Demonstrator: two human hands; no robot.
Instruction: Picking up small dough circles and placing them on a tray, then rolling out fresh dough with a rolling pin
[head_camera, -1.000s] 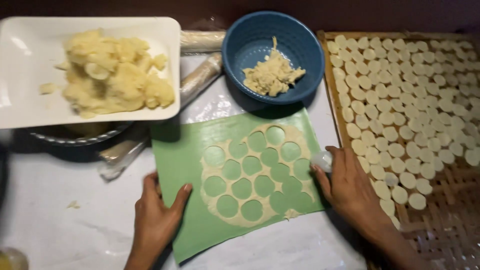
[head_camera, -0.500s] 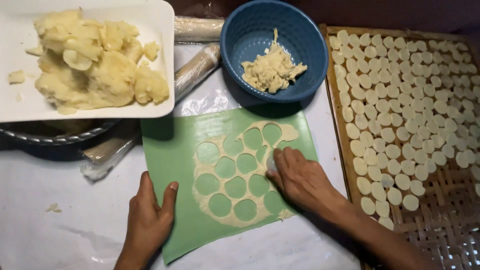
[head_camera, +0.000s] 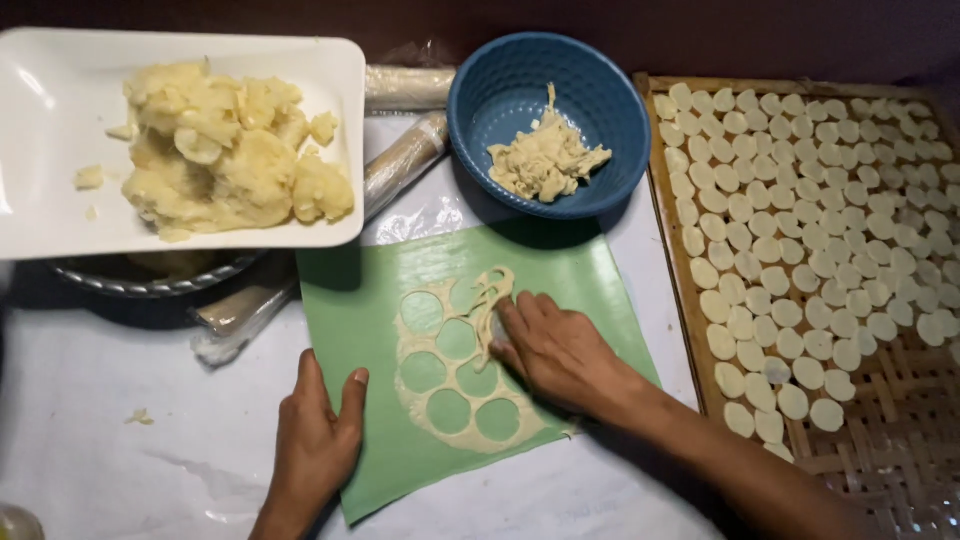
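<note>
At the far left a white tray (head_camera: 40, 200) rests on the rim of a metal bowl (head_camera: 150, 275) and carries a heap of pale yellow dough (head_camera: 225, 150). Below it, on the white table cover (head_camera: 120, 440), the left hand (head_camera: 318, 440) lies flat and open, fingers together, pressing down the lower left edge of a green mat (head_camera: 590, 290). On the mat, just right of that hand, lies a thin dough sheet (head_camera: 420, 395) full of round holes where discs have been cut out. The right hand (head_camera: 555, 350) lies on the right side of that sheet, fingers bent and pushed against its upper right edge, where the strips of dough are bunched and lifted into a ragged fold; whether the fingers pinch the dough or only push it cannot be told. Two plastic-wrapped rolls (head_camera: 405, 160) lie behind the mat, between the tray and a blue bowl (head_camera: 590, 100), which holds a small pile of dough scraps (head_camera: 545, 160) and stands just above the mat's top edge. At the far right a woven bamboo tray (head_camera: 880, 450) is covered with rows of small round dough discs (head_camera: 800, 230), well apart from both hands.
</note>
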